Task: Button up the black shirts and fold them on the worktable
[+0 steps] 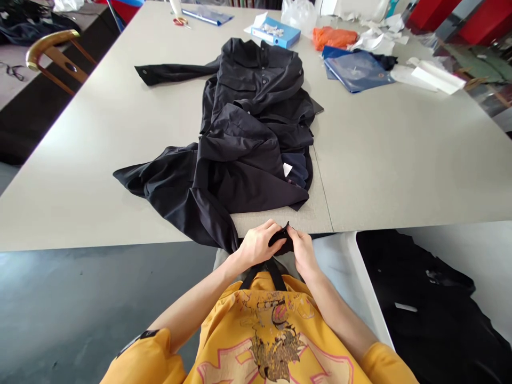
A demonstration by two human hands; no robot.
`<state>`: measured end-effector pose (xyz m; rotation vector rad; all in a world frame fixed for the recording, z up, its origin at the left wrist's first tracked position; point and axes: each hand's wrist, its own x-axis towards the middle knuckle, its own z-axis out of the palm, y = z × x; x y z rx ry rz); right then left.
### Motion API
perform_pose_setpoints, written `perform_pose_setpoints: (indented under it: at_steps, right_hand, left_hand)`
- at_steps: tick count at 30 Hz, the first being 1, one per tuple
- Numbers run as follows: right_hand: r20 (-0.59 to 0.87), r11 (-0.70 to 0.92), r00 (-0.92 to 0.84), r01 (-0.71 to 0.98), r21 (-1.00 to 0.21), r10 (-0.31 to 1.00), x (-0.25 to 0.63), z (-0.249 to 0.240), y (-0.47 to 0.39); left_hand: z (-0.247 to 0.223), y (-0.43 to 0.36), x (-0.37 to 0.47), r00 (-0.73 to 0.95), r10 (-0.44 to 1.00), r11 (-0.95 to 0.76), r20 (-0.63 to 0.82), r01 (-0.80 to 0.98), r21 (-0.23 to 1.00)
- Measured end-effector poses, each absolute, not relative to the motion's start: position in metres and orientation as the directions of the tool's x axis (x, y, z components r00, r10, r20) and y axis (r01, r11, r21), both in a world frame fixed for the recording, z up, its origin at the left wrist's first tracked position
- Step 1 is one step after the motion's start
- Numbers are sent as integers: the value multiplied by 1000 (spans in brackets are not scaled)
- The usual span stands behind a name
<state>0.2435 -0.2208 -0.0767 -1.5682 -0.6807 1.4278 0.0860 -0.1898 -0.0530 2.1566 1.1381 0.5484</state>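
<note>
A black garment (240,181) lies spread across the near part of the table, and a part of it hangs over the front edge toward my lap. Just past that edge, my left hand (262,242) pinches a piece of black cloth (285,246) between thumb and fingers. My right hand (303,250) grips the same cloth at its upper right corner, close beside the left. Whether this cloth belongs to the garment on the table cannot be made out. Farther back lies a black buttoned shirt (256,74), one sleeve stretched out to the left.
A white bin (358,266) with black clothes (432,298) stands at my right. Toward the back of the table (400,160) are red-handled scissors (181,22), a blue box (276,32), an orange bundle (334,37) and blue plastic packets (356,69). A wooden chair (52,48) is at the left.
</note>
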Motion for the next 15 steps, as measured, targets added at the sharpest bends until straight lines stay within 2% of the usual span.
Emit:
perform_pose_setpoints:
  at_steps: [7,15]
  right_hand:
    - [-409,-424,151,84,-902,900,244,-75,-224]
    - [-395,-411,138,112,-905,908,246,-67,-231]
  left_hand:
    - [-57,-188,87,536,844,-370,-26,616,695]
    - [-57,-179,84,581,814,-408,10,560,721]
